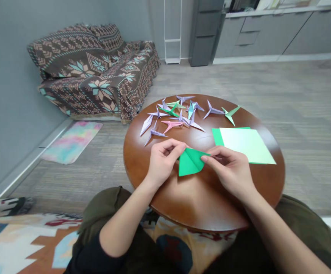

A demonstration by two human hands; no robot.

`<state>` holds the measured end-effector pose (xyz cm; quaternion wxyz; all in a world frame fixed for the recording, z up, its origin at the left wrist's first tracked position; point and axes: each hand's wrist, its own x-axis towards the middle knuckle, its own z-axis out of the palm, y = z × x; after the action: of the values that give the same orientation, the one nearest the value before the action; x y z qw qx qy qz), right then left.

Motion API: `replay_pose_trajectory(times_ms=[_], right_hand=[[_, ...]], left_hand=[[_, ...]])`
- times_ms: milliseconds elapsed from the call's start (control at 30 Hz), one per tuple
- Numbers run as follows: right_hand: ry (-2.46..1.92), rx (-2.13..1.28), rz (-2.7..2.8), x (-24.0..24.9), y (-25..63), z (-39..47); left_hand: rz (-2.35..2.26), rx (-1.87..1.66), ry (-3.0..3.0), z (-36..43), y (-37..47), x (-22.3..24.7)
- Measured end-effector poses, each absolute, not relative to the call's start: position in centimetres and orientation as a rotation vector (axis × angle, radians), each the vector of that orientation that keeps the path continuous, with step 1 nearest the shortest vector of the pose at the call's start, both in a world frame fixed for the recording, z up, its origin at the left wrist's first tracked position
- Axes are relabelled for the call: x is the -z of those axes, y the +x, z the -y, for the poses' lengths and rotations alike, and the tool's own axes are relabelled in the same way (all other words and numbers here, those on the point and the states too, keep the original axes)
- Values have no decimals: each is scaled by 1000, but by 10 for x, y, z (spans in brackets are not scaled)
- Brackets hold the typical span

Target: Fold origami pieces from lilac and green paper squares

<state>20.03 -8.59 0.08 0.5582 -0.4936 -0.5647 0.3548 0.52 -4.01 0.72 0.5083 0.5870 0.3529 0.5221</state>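
Between my hands is a partly folded sheet of green origami paper (pixel 191 163), raised just over the near half of a round brown table (pixel 199 209). My left hand (pixel 165 158) pinches its upper left corner between thumb and fingers. At the right corner, my right hand (pixel 229 165) grips the paper the same way. A crease runs down through the middle of the green paper, and its lower edge hangs free. The fingertips behind the paper are partly hidden.
Several folded paper cranes, such as a pink one (pixel 172 125) and a light green one (pixel 231 115), lie across the table's far side. A stack of pale green sheets (pixel 247 144) over darker green paper sits at right. Beyond stands a covered sofa (pixel 102 80).
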Motion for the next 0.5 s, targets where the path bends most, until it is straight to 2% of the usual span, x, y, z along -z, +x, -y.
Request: replay_pose_trajectory(times_ms=[500], right_hand=[[-1099,-757,1370,-2,201,88]], left_hand=[[-851,-1327,1571,45,7,-9]])
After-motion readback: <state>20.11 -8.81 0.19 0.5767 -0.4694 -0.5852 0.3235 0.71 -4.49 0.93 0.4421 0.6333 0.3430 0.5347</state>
